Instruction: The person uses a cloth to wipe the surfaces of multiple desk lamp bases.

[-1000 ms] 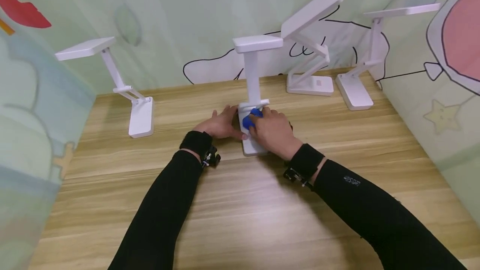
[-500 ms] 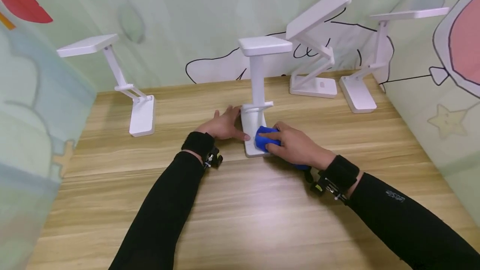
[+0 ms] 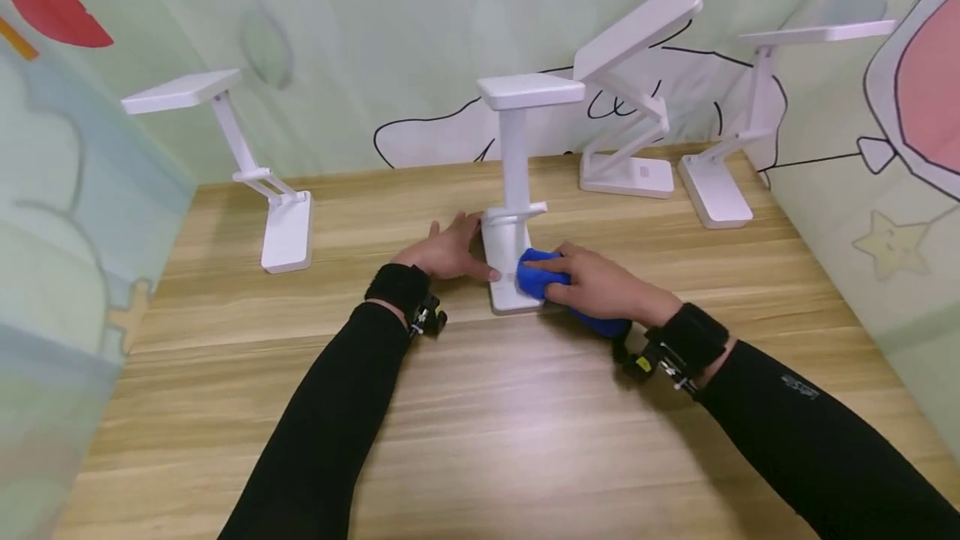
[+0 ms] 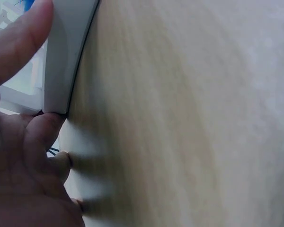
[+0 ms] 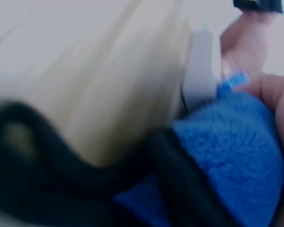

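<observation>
A white desk lamp [image 3: 515, 161] stands upright in the middle, its flat head level above the column. My left hand [image 3: 446, 252] holds the lamp's base [image 3: 508, 298] at its left side. In the left wrist view the thumb [image 4: 23, 40] lies over the base and another finger meets its far corner. My right hand [image 3: 603, 286] grips a blue cloth [image 3: 540, 273] against the right front part of the base. The fuzzy cloth [image 5: 227, 146] bunches under the palm in the right wrist view, partly hidden by a dark blurred strap [image 5: 175, 170].
Another white lamp [image 3: 287, 232] stands at the left. Two more, a lamp with a tilted head [image 3: 637, 27] and a lamp with a level head [image 3: 716, 190], stand at the back right. The wooden table [image 3: 465, 423] meets a printed wall [image 3: 315, 40] behind them.
My right hand has drawn the blue cloth from the upper part of the base towards its front right edge, then slightly further right. My left hand keeps its place on the base.
</observation>
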`<state>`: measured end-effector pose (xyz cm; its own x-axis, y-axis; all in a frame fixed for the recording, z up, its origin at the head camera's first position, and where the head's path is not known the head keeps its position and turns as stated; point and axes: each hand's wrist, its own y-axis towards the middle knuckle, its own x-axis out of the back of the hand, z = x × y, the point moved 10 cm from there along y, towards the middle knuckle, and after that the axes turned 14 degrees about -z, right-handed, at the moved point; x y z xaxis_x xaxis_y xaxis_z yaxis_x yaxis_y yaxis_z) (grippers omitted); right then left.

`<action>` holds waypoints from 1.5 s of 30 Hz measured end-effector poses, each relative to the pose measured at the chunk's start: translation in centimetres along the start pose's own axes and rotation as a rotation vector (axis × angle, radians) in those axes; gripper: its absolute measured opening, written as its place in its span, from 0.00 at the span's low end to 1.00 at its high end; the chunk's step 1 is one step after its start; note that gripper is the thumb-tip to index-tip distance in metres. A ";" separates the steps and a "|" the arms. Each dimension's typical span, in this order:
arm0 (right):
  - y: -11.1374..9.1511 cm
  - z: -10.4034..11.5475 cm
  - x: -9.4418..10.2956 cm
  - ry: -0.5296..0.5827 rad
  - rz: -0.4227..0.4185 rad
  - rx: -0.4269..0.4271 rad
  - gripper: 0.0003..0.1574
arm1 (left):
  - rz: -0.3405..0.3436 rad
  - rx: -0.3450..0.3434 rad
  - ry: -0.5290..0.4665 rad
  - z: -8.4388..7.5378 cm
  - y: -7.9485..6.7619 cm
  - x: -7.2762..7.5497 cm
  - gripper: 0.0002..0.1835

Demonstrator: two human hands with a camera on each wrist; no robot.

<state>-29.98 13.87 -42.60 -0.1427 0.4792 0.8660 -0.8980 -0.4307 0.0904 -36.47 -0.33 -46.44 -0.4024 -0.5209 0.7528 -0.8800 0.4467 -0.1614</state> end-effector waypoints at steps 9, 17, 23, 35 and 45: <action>6.7 -5.0 2.2 -0.108 -0.203 -0.223 0.26 | 0.009 0.016 -0.015 0.1 0.0 0.0 0.61; 8.2 -3.6 0.9 -0.142 -0.104 -0.194 0.19 | -0.016 0.024 0.019 0.0 0.1 0.3 0.60; 5.6 -3.2 0.2 -0.128 -0.051 -0.260 0.27 | -0.027 0.032 0.023 0.1 0.3 0.5 0.60; 0.1 -0.8 -0.5 -0.139 0.015 -0.120 0.30 | -0.013 0.042 0.001 0.2 0.0 0.2 0.62; -4.5 1.7 -0.5 -0.083 0.223 0.033 0.29 | -0.010 0.046 0.012 0.1 0.3 0.0 0.61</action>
<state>-25.19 14.30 -42.63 -0.2997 0.3058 0.9037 -0.8340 -0.5440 -0.0925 -36.74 -0.29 -46.57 -0.3910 -0.5158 0.7623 -0.8947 0.4075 -0.1831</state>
